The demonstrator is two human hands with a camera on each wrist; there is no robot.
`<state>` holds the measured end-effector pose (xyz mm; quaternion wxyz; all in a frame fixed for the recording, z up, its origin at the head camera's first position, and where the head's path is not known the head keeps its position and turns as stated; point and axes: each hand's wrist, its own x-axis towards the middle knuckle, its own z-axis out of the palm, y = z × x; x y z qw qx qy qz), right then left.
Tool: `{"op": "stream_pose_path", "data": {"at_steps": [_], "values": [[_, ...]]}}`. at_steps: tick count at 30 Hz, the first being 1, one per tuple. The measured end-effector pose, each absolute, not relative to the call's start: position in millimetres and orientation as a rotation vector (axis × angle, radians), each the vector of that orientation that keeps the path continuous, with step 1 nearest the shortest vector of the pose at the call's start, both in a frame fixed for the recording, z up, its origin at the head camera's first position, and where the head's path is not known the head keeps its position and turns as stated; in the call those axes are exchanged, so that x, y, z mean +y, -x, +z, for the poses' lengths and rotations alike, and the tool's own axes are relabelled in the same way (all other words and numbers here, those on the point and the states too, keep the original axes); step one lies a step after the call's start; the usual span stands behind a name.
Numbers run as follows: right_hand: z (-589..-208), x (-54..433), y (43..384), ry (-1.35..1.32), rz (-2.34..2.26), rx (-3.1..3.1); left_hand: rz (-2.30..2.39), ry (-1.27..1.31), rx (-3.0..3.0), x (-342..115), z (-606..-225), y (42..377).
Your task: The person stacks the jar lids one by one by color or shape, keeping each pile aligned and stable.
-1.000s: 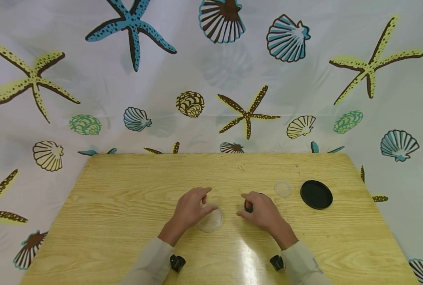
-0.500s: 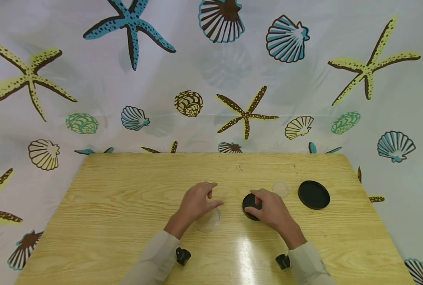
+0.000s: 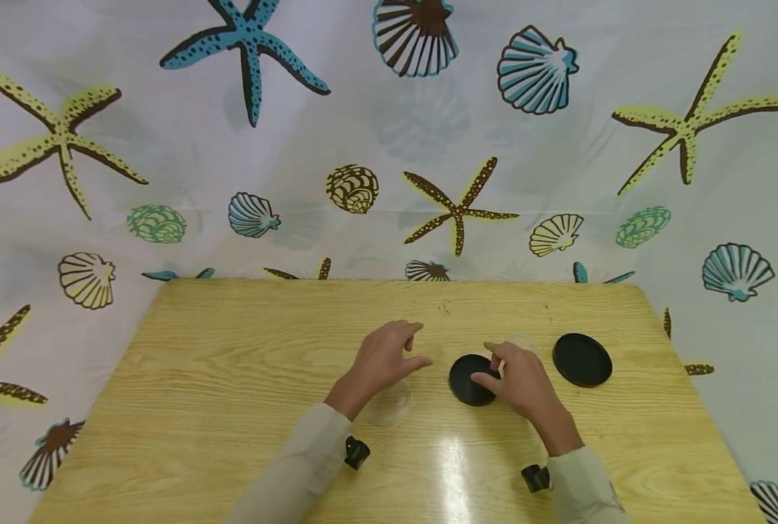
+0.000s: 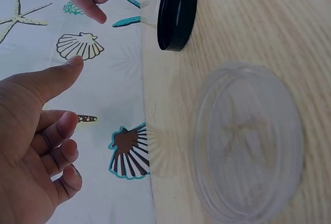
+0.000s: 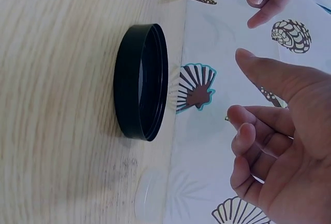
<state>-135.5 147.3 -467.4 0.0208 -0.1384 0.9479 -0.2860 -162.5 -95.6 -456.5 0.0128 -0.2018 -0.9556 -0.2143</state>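
Observation:
My left hand [image 3: 383, 358] hovers above the table holding nothing, thumb extended and fingers bent. Below it lies a clear round shallow dish [image 3: 390, 409], partly covered by the hand in the head view; the left wrist view shows its raised rim. My right hand [image 3: 522, 380] is also bare-palmed and off the table, its fingers loosely bent. Under its thumb in the head view sits a round black lid [image 3: 469, 386], rim upward. In the right wrist view this black lid [image 5: 126, 84] stands apart from the fingers.
A larger black lid [image 3: 581, 360] lies farther right on the wooden table [image 3: 244, 349]. Behind the right hand is a second clear disc [image 3: 522, 340], faint and partly hidden. A cloth printed with shells and starfish [image 3: 316, 94] hangs behind the table.
Both hands have shifted right, the left one also a little forward. More of the nearer black lid now shows beside the right hand. The lids and clear discs stay in place.

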Motion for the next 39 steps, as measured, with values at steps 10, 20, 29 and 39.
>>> {"op": "stream_pose_path", "data": {"at_steps": [10,20,29,39], "values": [[-466,159,140,0.398,-0.887,2.974,-0.630,0.671,-2.949,-77,-442,174],[-460,167,144,0.347,-0.894,3.016,-0.677,0.704,-2.943,-62,-444,182],[-465,182,147,0.281,-0.911,3.058,-0.686,0.687,-2.973,-49,-449,188],[-474,195,148,0.173,-0.956,3.062,-0.681,0.705,-3.010,-25,-450,193]]}}
